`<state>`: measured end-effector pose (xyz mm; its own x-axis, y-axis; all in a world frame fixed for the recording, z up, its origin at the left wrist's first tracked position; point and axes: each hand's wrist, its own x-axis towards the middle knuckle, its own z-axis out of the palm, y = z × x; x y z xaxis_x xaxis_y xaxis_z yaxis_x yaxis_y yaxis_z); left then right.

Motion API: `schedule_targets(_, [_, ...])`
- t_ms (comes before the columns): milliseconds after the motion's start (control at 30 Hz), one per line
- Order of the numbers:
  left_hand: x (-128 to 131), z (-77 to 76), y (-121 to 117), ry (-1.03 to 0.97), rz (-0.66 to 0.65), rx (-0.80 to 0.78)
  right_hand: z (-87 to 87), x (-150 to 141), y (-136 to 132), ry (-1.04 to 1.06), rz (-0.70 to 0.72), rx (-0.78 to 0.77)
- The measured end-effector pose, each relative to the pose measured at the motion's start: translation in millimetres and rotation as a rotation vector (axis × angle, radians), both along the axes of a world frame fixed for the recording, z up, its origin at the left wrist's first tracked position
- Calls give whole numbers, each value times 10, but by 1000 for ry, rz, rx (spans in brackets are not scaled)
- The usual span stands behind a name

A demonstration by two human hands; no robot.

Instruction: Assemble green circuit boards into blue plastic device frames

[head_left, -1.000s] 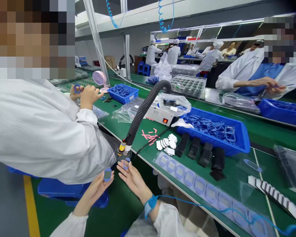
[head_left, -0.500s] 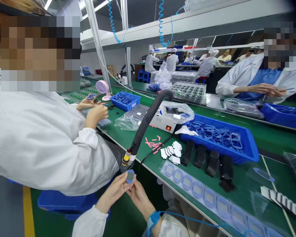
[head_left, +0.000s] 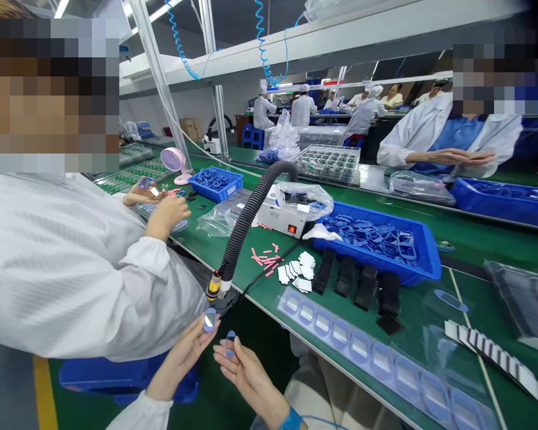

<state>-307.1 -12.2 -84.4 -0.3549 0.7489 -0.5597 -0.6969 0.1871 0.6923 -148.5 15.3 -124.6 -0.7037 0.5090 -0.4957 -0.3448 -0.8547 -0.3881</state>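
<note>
My left hand (head_left: 185, 352) is closed on a small blue-framed piece (head_left: 210, 320) with a shiny, light-reflecting window. Just to its right, my right hand (head_left: 252, 375) pinches a thin blue-rimmed oval film (head_left: 230, 344) between thumb and fingers. The two pieces are apart, both held below the black extraction hose (head_left: 250, 218). A blue wrist strap (head_left: 291, 420) circles my right wrist. Along the bench edge lies a clear strip (head_left: 311, 340) with a row of similar blue-rimmed oval films.
On the green bench are a blue bin (head_left: 430, 266) of blue frames, black stacks (head_left: 366, 288), white cards (head_left: 302, 285), pink strips (head_left: 265, 260) and a row of white-and-dark strips (head_left: 493, 352). A co-worker's sleeve (head_left: 130, 292) is close on the left. Another co-worker's hands (head_left: 461, 157) work across the bench.
My hands were together on one blue piece; now they are apart, with the oval film in my right hand and the framed piece in my left. The camera view has shifted right.
</note>
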Motion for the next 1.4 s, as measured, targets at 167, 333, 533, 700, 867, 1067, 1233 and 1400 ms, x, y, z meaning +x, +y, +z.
schedule_targets(167, [688,138,85,-91,-125,-24,221,810,-168,-36,-108,-32])
schedule_targets(333, [1465,617,-5,-227,-217,57,798,1423,-202,34,-295,25])
schedule_targets(533, [2181,1167,10,-471,-387,169,1432,2006,-120,123,-515,53])
schedule_targets(700, [2576,1315,47,-570,-466,184,1608,2363,-133,97,-609,62])
schedule_targets(867, [2838,1382,46,-597,-449,112,1656,2582,-158,61,-635,39])
schedule_targets(1067, [2993,1489,66,-553,-450,2,1489,2767,-190,-14,-652,59])
schedule_targets(1233, [3058,1528,77,-568,-422,-16,1410,2840,-182,-89,-634,181])
schedule_targets(1400, [3078,1538,89,-546,-420,-63,1573,2829,-182,-106,-693,56])
